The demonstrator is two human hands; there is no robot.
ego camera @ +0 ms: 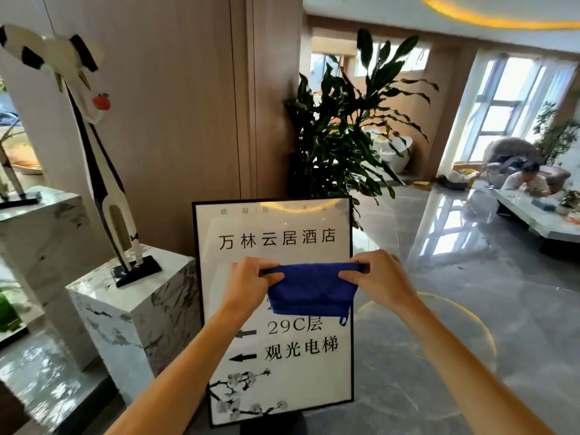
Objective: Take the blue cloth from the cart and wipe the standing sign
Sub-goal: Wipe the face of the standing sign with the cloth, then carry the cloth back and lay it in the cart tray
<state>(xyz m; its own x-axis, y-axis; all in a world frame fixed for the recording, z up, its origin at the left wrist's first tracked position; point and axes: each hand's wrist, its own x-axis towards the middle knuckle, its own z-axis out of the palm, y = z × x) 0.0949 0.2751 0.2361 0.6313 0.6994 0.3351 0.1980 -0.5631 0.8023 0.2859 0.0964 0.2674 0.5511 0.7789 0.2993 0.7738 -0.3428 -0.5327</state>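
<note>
From the head view, the left hand (251, 282) and right hand (378, 277) each pinch an upper corner of the soft, napped blue cloth (310, 290), stretched between them (a hanging loop dangles below the right grip). Behind it stands the glossy, black-framed sign (276, 233). The cloth is fetched; wiping seems still to come.

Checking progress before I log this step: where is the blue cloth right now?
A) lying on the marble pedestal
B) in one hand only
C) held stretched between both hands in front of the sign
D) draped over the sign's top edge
C: the left hand and right hand each pinch a top corner of the blue cloth, which hangs in front of the standing sign.
</note>
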